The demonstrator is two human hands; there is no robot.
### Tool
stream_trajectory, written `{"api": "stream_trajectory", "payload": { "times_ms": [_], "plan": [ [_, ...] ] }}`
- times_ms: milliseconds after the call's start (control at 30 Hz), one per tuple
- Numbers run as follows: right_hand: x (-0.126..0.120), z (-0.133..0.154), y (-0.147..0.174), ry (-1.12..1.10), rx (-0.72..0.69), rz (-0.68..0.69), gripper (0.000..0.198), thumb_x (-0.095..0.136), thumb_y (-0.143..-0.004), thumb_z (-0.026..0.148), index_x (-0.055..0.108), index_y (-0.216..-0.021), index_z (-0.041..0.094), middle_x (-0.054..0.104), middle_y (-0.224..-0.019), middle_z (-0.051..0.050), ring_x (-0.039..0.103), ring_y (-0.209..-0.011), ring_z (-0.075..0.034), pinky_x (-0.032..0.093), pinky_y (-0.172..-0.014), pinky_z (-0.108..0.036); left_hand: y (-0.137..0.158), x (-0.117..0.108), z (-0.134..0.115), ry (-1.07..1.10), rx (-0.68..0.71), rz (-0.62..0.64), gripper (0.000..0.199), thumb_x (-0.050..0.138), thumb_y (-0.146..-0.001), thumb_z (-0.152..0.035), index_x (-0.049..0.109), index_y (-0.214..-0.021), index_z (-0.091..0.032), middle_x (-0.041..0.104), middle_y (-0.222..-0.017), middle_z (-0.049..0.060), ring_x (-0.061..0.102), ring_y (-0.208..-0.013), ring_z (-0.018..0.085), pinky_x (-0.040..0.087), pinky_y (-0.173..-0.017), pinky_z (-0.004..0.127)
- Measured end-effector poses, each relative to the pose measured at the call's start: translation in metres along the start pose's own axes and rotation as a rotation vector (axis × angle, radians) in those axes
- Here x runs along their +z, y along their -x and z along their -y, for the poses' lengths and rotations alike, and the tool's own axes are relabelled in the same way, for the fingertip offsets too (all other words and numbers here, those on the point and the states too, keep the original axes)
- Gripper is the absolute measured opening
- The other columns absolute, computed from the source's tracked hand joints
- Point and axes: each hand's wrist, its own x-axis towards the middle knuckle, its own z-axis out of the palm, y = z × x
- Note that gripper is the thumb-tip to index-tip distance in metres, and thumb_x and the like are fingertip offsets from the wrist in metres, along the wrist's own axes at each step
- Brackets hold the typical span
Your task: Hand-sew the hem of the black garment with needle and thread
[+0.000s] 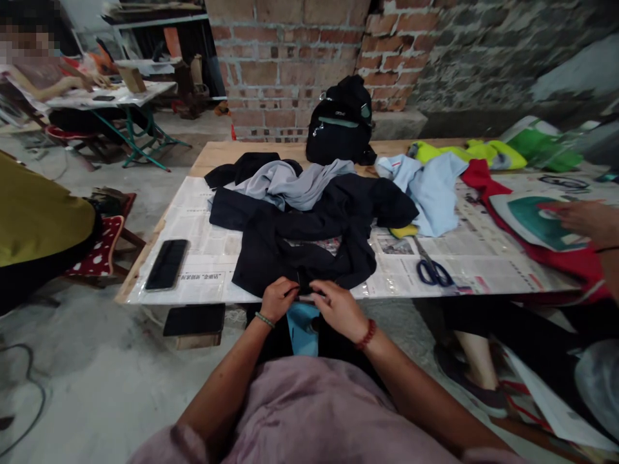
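Observation:
A black garment (pixel 309 238) lies rumpled at the table's front edge, with an opening in its middle through which newspaper shows. My left hand (pixel 279 298), with a green bead bracelet, pinches the garment's near edge. Close beside it, my right hand (pixel 340 309), wearing a red bead bracelet, has thumb and forefinger drawn together at the same edge. Whatever the right fingertips hold is too small to make out. A fine pale line shows on the cloth between the hands. Dark-handled scissors (pixel 434 272) lie to the right.
Newspaper covers the table (pixel 203 258), where a phone (pixel 167 264) lies at left. Behind the garment are grey cloth (pixel 294 182), a light blue garment (pixel 430 193) and a black backpack (pixel 341 125). At right, another person's hand (pixel 592 222) holds an iron (pixel 534 219) over red cloth (pixel 483 180).

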Motion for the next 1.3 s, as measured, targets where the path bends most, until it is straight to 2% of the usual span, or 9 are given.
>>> {"api": "stream_trajectory", "payload": {
  "times_ms": [100, 167, 300, 467, 567, 700, 900, 1133, 1300],
  "plan": [
    [-0.009, 0.006, -0.026, -0.102, -0.059, -0.258, 0.029, 0.042, -0.081, 0.023, 0.053, -0.107, 0.022, 0.057, -0.1, -0.007, 0.056, -0.083, -0.016, 0.044, -0.077, -0.029, -0.001, -0.001, -0.002, -0.01, 0.005, -0.008, 0.013, 0.052, -0.077, -0.017, 0.064, -0.082, -0.018, 0.058, -0.072, 0.002, 0.054, -0.068, 0.01, 0.045, -0.063, 0.021],
    [-0.004, 0.001, -0.048, -0.163, -0.063, -0.327, 0.027, 0.04, -0.08, 0.021, 0.054, -0.104, 0.02, 0.056, -0.1, -0.007, 0.056, -0.087, -0.016, 0.044, -0.079, -0.029, -0.001, -0.001, -0.003, -0.013, 0.013, -0.001, 0.013, 0.051, -0.077, -0.017, 0.064, -0.081, -0.018, 0.058, -0.072, 0.002, 0.054, -0.069, 0.01, 0.045, -0.064, 0.021],
    [0.021, -0.021, -0.072, -0.25, 0.17, -0.197, 0.024, 0.042, -0.075, 0.018, 0.055, -0.094, 0.017, 0.061, -0.083, -0.003, 0.058, -0.06, -0.011, 0.047, -0.064, -0.026, -0.001, -0.001, -0.003, -0.016, 0.007, -0.002, 0.015, 0.051, -0.077, -0.015, 0.064, -0.082, -0.018, 0.059, -0.073, 0.002, 0.054, -0.07, 0.01, 0.045, -0.065, 0.021],
    [0.04, -0.045, -0.057, -0.371, 0.409, -0.025, 0.016, 0.048, -0.069, 0.018, 0.058, -0.081, 0.016, 0.056, -0.054, 0.004, 0.049, -0.038, -0.007, 0.04, -0.043, -0.019, 0.0, 0.002, 0.0, -0.032, 0.002, 0.006, 0.016, 0.051, -0.076, -0.014, 0.064, -0.084, -0.018, 0.06, -0.076, 0.002, 0.055, -0.072, 0.011, 0.045, -0.067, 0.022],
    [0.04, -0.046, -0.049, -0.409, 0.413, 0.077, 0.017, 0.052, -0.067, 0.022, 0.063, -0.08, 0.017, 0.061, -0.061, 0.002, 0.05, -0.041, -0.007, 0.039, -0.041, -0.018, 0.0, 0.002, -0.001, -0.046, 0.01, 0.013, 0.017, 0.05, -0.076, -0.014, 0.064, -0.084, -0.019, 0.06, -0.076, 0.002, 0.055, -0.072, 0.011, 0.045, -0.067, 0.022],
    [0.039, -0.041, -0.05, -0.382, 0.298, 0.15, 0.018, 0.055, -0.067, 0.029, 0.067, -0.076, 0.019, 0.066, -0.076, -0.001, 0.054, -0.052, -0.009, 0.042, -0.046, -0.02, 0.0, 0.0, -0.003, -0.059, 0.01, 0.024, 0.017, 0.048, -0.077, -0.015, 0.064, -0.083, -0.019, 0.058, -0.074, 0.002, 0.054, -0.07, 0.011, 0.045, -0.065, 0.022],
    [0.043, -0.037, -0.048, -0.31, 0.197, 0.075, 0.014, 0.053, -0.068, 0.027, 0.065, -0.069, 0.019, 0.063, -0.067, 0.001, 0.055, -0.064, -0.013, 0.042, -0.055, -0.022, 0.0, 0.0, -0.002, -0.059, 0.002, 0.019, 0.017, 0.049, -0.076, -0.015, 0.064, -0.083, -0.019, 0.058, -0.073, 0.002, 0.053, -0.069, 0.011, 0.045, -0.064, 0.022],
    [0.043, -0.029, -0.042, -0.217, 0.038, 0.017, 0.011, 0.047, -0.072, 0.023, 0.058, -0.072, 0.019, 0.058, -0.066, 0.002, 0.052, -0.061, -0.01, 0.039, -0.059, -0.021, -0.001, 0.0, -0.001, -0.053, -0.002, 0.024, 0.015, 0.05, -0.076, -0.015, 0.064, -0.08, -0.018, 0.058, -0.072, 0.002, 0.054, -0.069, 0.011, 0.045, -0.064, 0.022],
    [0.053, -0.031, -0.047, -0.45, 0.283, -0.011, 0.005, 0.047, -0.068, 0.023, 0.05, -0.066, 0.019, 0.049, -0.048, 0.007, 0.043, -0.041, -0.007, 0.032, -0.042, -0.019, -0.002, -0.002, -0.001, 0.026, 0.011, 0.061, 0.015, 0.05, -0.077, -0.015, 0.064, -0.081, -0.019, 0.059, -0.074, 0.002, 0.054, -0.07, 0.01, 0.045, -0.065, 0.021]
  ]
}}
